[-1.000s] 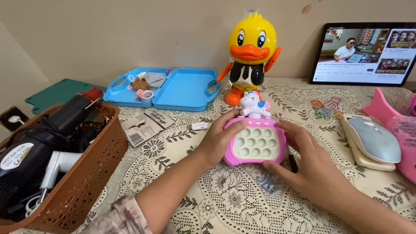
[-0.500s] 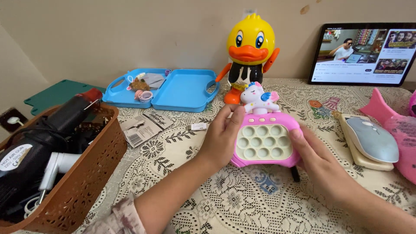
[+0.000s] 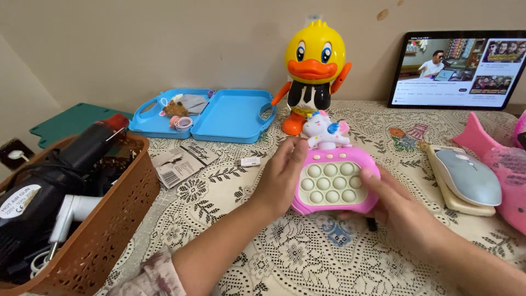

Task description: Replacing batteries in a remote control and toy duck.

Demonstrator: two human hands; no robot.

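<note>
I see my left hand point(image 3: 282, 175) and right hand point(image 3: 402, 211) gripping the pink plastic bubble-button toy point(image 3: 334, 180). It sits just before the yellow plastic duck figure point(image 3: 313, 71).

I see a glossy pink plastic pop toy point(image 3: 335, 181) with matt, rubbery-looking cream bubbles and a shiny unicorn figure point(image 3: 324, 130) on top, resting over a lace cloth point(image 3: 307, 257) that looks rough and open-worked. The duck point(image 3: 313, 71) and the blue case point(image 3: 230, 115) are smooth, glossy plastic, while the brown basket point(image 3: 109, 214) is matt perforated plastic holding a dull black heat gun point(image 3: 49, 181). I read the leaflet point(image 3: 178, 161) as creased paper, the mouse point(image 3: 470, 176) as satin-smooth plastic, and the tablet point(image 3: 457, 68) screen as glassy.
</note>
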